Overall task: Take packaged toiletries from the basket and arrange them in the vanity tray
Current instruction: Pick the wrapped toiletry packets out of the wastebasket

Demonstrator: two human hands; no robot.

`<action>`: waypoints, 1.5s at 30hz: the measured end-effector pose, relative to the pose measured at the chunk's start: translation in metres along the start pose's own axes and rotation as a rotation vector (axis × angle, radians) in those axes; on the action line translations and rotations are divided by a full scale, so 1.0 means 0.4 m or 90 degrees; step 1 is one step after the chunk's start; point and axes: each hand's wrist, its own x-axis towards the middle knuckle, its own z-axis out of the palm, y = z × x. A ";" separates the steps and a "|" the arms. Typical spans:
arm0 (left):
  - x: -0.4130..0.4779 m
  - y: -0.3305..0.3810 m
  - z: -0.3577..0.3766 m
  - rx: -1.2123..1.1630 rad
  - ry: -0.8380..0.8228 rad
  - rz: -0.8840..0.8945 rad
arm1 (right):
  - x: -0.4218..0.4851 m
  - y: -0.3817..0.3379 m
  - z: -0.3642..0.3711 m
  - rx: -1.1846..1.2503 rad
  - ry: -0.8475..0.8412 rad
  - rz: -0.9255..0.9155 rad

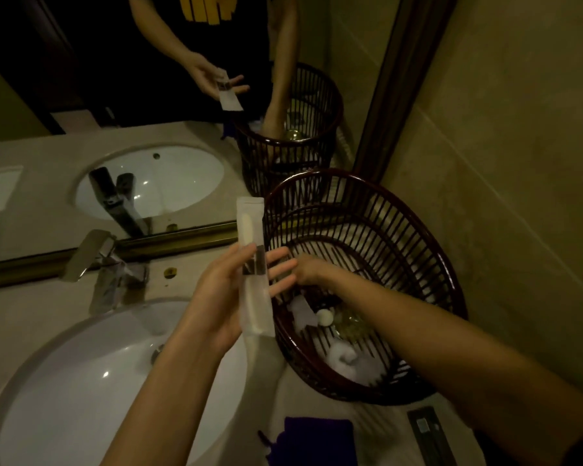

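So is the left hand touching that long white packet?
Touching: the head view shows the left hand holding the long white packet, thumb across its front.

bare forearms, black tee w/ yellow print (pixel 206 8)

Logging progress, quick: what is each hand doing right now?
Left hand: holding a long white packet.
Right hand: reaching into the basket; grip cannot be told.
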 end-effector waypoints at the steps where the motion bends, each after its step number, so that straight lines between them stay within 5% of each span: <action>1: 0.003 0.001 0.002 -0.001 -0.004 -0.014 | -0.018 -0.006 -0.026 0.024 0.006 -0.005; 5: 0.010 0.005 0.018 0.003 -0.003 -0.021 | -0.148 -0.010 -0.164 0.173 0.115 -0.035; 11: 0.029 -0.010 0.069 0.020 0.047 -0.029 | -0.403 -0.052 -0.228 0.398 0.226 -0.254; 21: 0.034 -0.049 0.103 -0.081 0.013 -0.031 | -0.406 -0.133 -0.086 -0.044 0.543 -0.271; 26: 0.041 -0.045 0.078 -0.014 0.050 -0.027 | -0.378 -0.068 -0.162 0.019 0.576 -0.268; 28: 0.042 -0.045 0.068 -0.014 0.055 -0.024 | -0.352 -0.035 -0.189 -0.029 0.464 -0.234; 33: 0.046 -0.050 0.050 -0.018 0.030 -0.025 | -0.245 0.009 -0.084 -0.390 -0.021 -0.150; 38: 0.049 -0.051 0.040 -0.021 0.025 -0.014 | -0.160 0.052 0.035 -0.733 -0.099 -0.114; 45: 0.057 -0.057 0.033 -0.066 0.020 -0.016 | -0.182 0.092 0.066 -0.810 -0.318 -0.219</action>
